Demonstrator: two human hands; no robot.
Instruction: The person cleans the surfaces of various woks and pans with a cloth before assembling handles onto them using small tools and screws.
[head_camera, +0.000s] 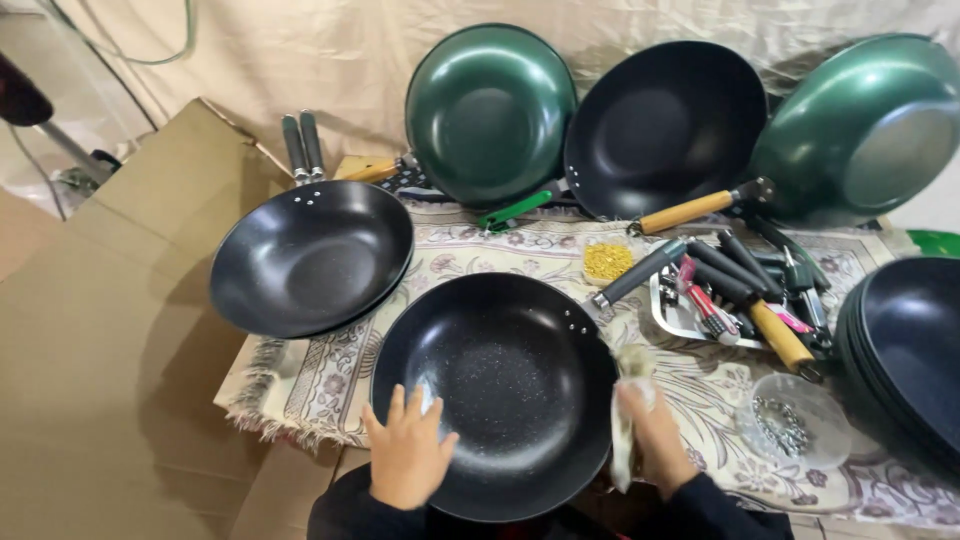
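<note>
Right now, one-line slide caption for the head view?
Left hand steadies a black speckled pan while the right hand holds a cloth at its rim.

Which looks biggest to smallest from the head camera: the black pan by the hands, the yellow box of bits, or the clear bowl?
1. Black pan, though it is nearest the camera.
2. Clear bowl.
3. Yellow box, farther back, so less sure.

We saw a patterned cloth (330, 375) spread over flattened cardboard (110, 330). On the cloth lay black pans (495, 390), a metal tray (672, 322) and a clear dish (800, 425).
</note>
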